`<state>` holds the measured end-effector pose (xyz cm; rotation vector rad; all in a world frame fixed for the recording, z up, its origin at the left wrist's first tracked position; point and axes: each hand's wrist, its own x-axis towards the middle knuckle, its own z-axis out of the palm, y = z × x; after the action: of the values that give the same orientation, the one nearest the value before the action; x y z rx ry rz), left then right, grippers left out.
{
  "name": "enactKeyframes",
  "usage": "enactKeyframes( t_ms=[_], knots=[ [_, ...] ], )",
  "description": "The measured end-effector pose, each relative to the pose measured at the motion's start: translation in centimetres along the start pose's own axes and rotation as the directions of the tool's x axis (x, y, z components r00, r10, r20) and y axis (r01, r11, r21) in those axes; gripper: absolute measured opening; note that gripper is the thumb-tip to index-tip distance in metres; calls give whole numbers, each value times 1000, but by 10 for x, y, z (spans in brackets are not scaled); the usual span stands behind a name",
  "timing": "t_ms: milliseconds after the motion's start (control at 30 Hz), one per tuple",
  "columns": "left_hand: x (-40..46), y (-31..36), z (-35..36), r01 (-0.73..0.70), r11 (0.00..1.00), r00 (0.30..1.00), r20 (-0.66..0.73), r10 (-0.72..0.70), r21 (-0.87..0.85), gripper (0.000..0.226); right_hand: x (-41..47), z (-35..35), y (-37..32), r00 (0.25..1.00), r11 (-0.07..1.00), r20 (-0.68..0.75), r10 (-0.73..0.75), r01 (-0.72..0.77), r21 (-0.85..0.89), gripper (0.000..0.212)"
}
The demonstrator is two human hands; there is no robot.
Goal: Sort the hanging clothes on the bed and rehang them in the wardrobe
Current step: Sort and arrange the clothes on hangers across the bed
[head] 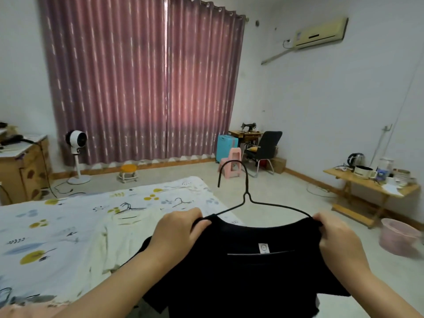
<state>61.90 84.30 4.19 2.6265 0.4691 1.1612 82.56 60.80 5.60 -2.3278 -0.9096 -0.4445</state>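
Note:
A black T-shirt [241, 271] hangs on a thin black wire hanger [246, 193], held up in front of me above the bed's right edge. My left hand [176, 228] grips the shirt's left shoulder together with the hanger arm. My right hand [332, 232] pinches the right shoulder over the other hanger arm. The hook points up and left. A white label shows inside the collar. On the bed [46, 226] lie a cream garment [119, 239] and some bare black hangers [130, 207]. No wardrobe is in view.
Pink curtains [142, 83] cover the far window. A standing fan [76, 154] and a wooden cabinet [23, 166] are at the left. At the right stand a pink basin [399, 237], a wooden table [369, 187] with kettles, a black chair [266, 148] and a pink stool [231, 161].

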Motion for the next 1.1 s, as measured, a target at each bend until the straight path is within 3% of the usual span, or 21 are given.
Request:
enactKeyframes(
  t_ms=[100,267,467,1100],
  knots=[
    [14,28,43,12,1000,999,36,-12,-9,64,18,-7,45,999,999,10,40,-40,-9,21],
    [30,64,101,62,998,996,72,-61,-7,34,45,-8,105,997,997,19,70,-69,-35,23],
    [58,71,150,124,992,980,158,-125,20,31,85,9,147,995,997,60,73,-71,-37,24],
    [224,-68,254,333,930,931,100,-351,156,27,316,175,162,989,998,132,-61,62,-2,20]
  ],
)
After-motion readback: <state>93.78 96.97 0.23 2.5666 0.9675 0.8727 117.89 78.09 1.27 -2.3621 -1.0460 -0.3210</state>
